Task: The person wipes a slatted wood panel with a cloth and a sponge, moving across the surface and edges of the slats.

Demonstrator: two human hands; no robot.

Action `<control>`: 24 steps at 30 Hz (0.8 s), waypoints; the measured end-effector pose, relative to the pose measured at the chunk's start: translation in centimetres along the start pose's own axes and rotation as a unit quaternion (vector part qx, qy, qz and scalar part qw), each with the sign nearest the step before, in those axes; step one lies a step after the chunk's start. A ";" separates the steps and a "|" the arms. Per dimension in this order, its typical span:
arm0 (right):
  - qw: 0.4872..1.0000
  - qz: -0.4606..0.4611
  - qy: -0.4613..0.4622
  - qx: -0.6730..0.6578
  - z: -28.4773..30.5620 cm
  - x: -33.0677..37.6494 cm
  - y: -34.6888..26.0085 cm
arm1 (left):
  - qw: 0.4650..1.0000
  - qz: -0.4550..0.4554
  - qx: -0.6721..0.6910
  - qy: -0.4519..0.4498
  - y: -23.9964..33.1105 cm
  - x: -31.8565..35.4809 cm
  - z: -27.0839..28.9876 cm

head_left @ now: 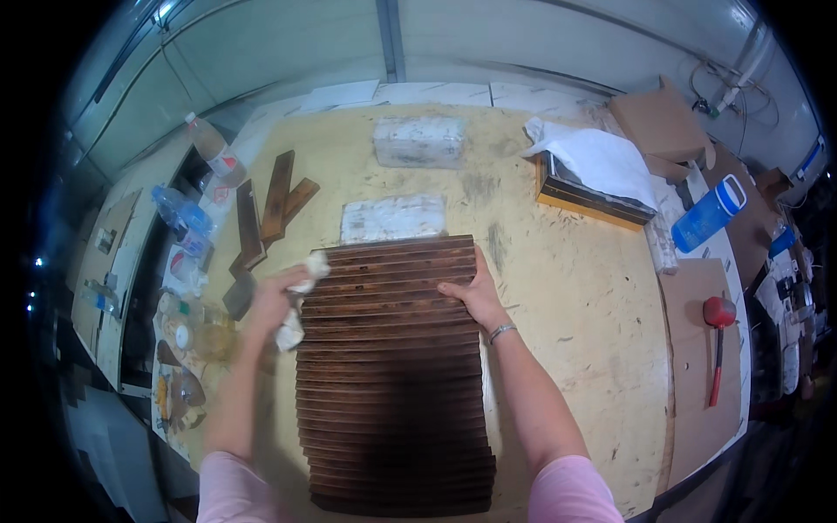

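Plastic bottles (183, 212) stand and lie along the left edge of the pale surface (575, 366), above a container of yellowish liquid (212, 338). Right of them, several brown wooden strips (276, 193) lie loosely, some crossing. The left hand (270, 303), slightly blurred, has its fingers closed around a crumpled white cloth (290, 333), at the upper left edge of a long row of dark brown slats (384, 305). The slats lie packed together at the surface's near middle; two white wrapped blocks (418, 142) sit beyond. The right hand (478, 301) rests its thumb on the slats' upper right; its other fingers, mostly hidden, are at the side edge, and whether they grip cannot be told. Farther right are a white-draped box (595, 207), a red mallet (718, 315) on a brown sheet (697, 375) and a blue bottle (704, 218).
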State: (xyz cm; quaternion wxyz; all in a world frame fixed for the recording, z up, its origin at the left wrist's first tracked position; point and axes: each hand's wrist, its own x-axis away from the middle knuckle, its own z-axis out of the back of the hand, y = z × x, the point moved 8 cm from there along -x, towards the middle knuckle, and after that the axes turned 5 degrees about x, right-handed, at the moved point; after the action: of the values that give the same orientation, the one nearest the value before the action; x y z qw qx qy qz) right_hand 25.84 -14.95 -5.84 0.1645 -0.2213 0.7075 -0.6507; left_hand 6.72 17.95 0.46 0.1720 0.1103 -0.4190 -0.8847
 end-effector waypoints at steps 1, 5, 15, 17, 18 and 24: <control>1.000 -0.004 -0.002 -0.002 -0.1 0.0 -0.1 | 0.999 0.001 -0.037 0.021 0.4 0.1 0.8; 1.000 -0.012 -0.016 0.014 -1.0 0.2 -1.4 | 0.994 -0.071 -0.019 0.083 4.6 -1.3 -1.1; 0.993 -0.034 0.096 0.054 6.4 -1.1 -0.5 | 0.966 -0.217 -0.131 0.050 10.9 -1.8 -13.3; 0.987 0.023 0.114 0.111 7.2 -1.4 -0.9 | 0.964 -0.225 -0.134 0.053 11.4 -1.7 -13.3; 0.982 0.029 0.106 0.154 6.8 -1.6 -0.9 | 0.961 -0.231 -0.137 0.059 11.7 -1.7 -13.2; 0.930 0.060 0.091 0.351 5.5 -2.7 -1.8 | 0.960 -0.239 -0.132 0.064 11.4 -1.8 -13.2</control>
State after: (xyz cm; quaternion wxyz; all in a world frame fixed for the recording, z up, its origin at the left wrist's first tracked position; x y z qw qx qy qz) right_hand 31.13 -18.28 -4.71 0.2053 -0.0462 0.4581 -0.8636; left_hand 15.24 2.66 1.21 -0.0050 0.2399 -0.2482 -0.9385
